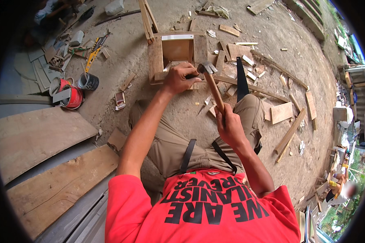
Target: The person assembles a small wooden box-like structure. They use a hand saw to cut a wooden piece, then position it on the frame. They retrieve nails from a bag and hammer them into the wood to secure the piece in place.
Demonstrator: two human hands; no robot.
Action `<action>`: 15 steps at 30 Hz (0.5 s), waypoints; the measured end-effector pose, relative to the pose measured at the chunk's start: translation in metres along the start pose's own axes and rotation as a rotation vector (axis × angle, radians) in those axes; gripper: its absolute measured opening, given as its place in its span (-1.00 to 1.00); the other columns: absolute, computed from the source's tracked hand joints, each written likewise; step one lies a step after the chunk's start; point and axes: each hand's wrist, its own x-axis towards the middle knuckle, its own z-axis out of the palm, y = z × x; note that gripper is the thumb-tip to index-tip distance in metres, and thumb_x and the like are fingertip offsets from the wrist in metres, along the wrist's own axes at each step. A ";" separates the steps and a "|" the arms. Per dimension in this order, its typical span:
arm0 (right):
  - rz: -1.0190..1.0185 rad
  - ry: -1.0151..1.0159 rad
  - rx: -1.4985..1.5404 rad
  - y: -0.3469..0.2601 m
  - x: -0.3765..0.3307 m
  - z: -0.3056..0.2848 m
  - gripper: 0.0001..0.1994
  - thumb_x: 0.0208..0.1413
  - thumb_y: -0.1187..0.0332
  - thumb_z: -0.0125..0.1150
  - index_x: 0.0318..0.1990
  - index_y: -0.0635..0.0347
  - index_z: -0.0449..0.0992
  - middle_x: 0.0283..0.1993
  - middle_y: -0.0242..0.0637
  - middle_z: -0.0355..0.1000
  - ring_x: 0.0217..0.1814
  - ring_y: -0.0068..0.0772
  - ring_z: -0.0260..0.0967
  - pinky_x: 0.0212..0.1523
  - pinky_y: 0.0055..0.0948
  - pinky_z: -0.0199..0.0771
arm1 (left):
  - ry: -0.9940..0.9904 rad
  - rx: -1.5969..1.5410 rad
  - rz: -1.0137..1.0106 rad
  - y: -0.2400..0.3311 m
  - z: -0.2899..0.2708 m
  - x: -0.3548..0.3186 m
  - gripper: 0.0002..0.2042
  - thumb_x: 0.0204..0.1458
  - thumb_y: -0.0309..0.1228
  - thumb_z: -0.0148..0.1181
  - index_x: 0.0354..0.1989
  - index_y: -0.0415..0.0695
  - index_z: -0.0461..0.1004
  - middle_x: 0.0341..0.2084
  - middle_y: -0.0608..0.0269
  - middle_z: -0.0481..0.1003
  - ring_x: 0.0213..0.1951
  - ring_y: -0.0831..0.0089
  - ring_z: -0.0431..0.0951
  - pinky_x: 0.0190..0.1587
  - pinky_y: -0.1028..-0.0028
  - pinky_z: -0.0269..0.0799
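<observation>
Here right hand (230,125) grips hammer (211,83); left hand (181,78) closed on box (177,54), perhaps pinching nail; saw (242,79) beside.

The left hand (181,77) covers the near edge of the wooden box (175,54), so whatever its fingers pinch there cannot be made out. The right hand (230,124) hides the lower end of the hammer (211,83) handle. At far left, the clutter beside the tins (71,91) blurs into shadow. A person (340,190) at near right is cut by the rim.
</observation>
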 end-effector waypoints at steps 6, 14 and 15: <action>0.000 0.024 0.032 -0.016 0.001 -0.004 -0.84 0.33 0.44 0.07 -0.07 0.34 0.29 -0.52 0.18 0.41 -0.46 0.36 0.40 -0.46 0.06 0.31 | 0.029 0.009 0.077 -0.004 0.001 0.002 -0.78 -0.15 -0.35 0.54 -0.36 -0.15 0.66 -0.32 0.24 0.65 -0.22 0.29 0.66 -0.17 0.34 0.59; -0.006 -0.022 -0.002 -0.019 0.007 -0.014 -0.84 0.32 0.45 0.07 -0.08 0.32 0.27 -0.53 0.17 0.39 -0.43 0.39 0.41 -0.45 0.10 0.31 | 0.042 -0.019 0.034 -0.002 0.002 0.000 -0.76 -0.23 -0.42 0.58 -0.38 -0.18 0.66 -0.34 0.21 0.64 -0.23 0.29 0.65 -0.16 0.34 0.56; -0.016 -0.013 -0.004 -0.010 0.003 -0.008 -0.84 0.32 0.45 0.07 -0.08 0.32 0.27 -0.53 0.17 0.40 -0.43 0.39 0.41 -0.45 0.10 0.31 | 0.041 -0.023 0.040 -0.001 0.002 0.002 -0.76 -0.23 -0.42 0.58 -0.38 -0.18 0.66 -0.35 0.21 0.64 -0.24 0.29 0.65 -0.16 0.34 0.56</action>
